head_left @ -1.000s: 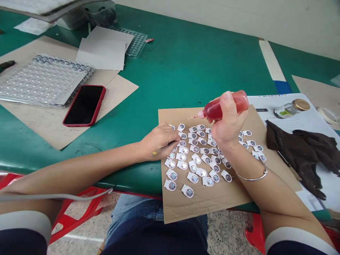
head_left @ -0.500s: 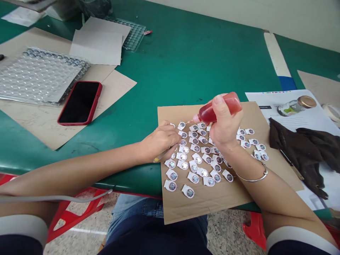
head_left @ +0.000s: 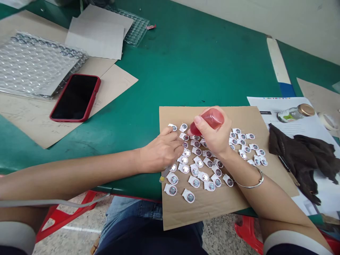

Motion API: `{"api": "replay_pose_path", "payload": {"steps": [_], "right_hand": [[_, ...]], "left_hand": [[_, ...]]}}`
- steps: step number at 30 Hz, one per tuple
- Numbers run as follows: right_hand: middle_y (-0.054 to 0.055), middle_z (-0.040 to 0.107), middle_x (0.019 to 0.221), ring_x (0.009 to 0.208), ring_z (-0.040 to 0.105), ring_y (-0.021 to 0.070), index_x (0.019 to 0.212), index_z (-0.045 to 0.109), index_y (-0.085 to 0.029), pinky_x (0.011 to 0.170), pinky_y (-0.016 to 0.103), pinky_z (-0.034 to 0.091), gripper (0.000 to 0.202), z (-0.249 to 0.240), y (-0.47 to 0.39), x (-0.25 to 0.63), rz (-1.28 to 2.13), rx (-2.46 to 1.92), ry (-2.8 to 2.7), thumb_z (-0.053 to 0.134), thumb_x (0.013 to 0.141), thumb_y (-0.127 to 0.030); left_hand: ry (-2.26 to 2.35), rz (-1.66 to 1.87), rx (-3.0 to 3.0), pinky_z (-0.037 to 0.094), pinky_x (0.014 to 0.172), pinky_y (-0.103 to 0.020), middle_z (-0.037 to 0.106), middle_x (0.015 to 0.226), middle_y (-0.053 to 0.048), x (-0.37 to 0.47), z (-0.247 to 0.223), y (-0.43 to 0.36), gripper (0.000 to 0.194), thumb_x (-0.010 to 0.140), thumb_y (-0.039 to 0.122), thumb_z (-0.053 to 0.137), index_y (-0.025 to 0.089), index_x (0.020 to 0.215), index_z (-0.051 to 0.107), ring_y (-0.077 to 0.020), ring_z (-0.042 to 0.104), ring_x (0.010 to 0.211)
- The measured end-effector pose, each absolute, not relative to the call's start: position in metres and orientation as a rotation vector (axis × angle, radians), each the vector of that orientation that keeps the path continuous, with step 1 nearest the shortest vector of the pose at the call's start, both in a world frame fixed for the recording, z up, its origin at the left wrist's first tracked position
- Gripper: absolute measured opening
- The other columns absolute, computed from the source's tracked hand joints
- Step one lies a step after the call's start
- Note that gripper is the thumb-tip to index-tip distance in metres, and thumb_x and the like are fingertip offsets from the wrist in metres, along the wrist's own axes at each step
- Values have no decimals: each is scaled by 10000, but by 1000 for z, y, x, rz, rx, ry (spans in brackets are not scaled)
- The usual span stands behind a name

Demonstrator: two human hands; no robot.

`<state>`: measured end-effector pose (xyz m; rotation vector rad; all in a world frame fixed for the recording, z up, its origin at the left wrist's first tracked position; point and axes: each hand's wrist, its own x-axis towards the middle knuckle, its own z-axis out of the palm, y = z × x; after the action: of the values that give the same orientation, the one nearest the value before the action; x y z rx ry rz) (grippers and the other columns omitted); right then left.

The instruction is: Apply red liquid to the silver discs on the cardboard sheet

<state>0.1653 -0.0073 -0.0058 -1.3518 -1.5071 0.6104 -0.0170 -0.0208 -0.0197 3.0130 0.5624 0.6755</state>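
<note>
My right hand is wrapped round a red squeeze bottle, tipped nozzle-down over the small parts; the nozzle's end is hidden. My left hand is closed in a pinch on a slim grey tool with a yellow end. Its working tip is hidden behind the fingers. Both hands are above a brown cardboard sheet. Rows of small white tabs with round silvery centres, such as the white tab nearest me, lie on this sheet. My hands cover some of them.
A red-cased phone and a clear plastic tray lie at left. On the right are a glass jar, a dark cloth and a printed sheet. A grey cable crosses my left forearm.
The red bottle has moved down and left, its nozzle end now dropping out of sight. My left hand has shifted slightly down and right, and more of its tool shows.
</note>
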Motion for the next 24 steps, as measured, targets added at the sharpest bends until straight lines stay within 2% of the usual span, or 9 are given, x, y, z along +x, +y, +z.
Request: {"api": "replay_pose_path", "payload": {"steps": [6,18,24], "right_hand": [[-8,574,679,600,570,129,785,521,-227,581,314,484,290,-6,-8,165,627,-1430,-1492,659,674,-456],[-21,589,667,595,562,116,746,549,-216,586,299,467,280,-4,-8,163,510,-1434,-1537,684,650,-441],[-19,591,678,609,565,120,760,548,-219,593,302,470,287,-7,-7,163,484,-1432,-1552,680,653,-451]], "left_hand": [[569,665,3030,348,733,-368,639,759,-63,-18,-22,-21,196,867,208,454,151,733,585,-178,459,718],[564,690,3034,355,728,-369,614,684,-63,-16,-19,-23,213,873,142,456,140,690,565,-188,483,709],[598,684,3051,347,730,-361,634,711,-55,-16,-22,-23,244,888,164,422,155,695,570,-180,475,703]]}}
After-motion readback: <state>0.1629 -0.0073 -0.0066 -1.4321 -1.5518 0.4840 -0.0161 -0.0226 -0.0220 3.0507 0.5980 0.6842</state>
